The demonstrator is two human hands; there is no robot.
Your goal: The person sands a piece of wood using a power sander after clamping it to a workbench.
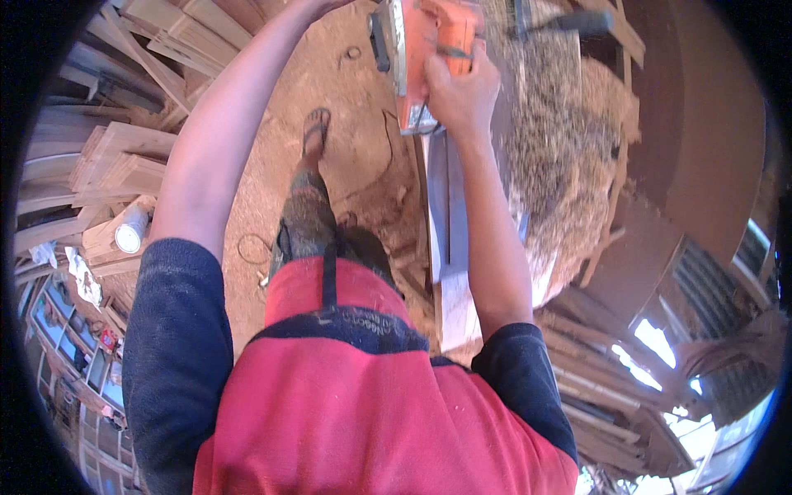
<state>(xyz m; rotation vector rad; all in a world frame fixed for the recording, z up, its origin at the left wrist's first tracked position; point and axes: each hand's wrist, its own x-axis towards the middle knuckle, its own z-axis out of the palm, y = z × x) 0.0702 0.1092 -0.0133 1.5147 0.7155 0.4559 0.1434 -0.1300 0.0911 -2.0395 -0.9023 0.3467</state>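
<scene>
My right hand [467, 101] is wrapped round the rear handle of an orange handheld power tool [419, 51], a planer or a sander by its looks. Its side is pale metal, with a dark knob on the left. Below it runs a long, narrow board or bench edge [448, 198], pale with a dark strip. Stretched far forward, my left hand [328, 3] is at the top edge of the picture, left of the tool, mostly cut off. Its fingers are out of sight.
Wood shavings [549, 140] are heaped right of the board, near a dark-handled tool [577, 23]. Stacked planks [124, 161] and a white-ended cylinder [132, 229] stand left. A cord [388, 153] lies on the dusty floor by my foot [314, 132]. Large brown panels [701, 124] lean right.
</scene>
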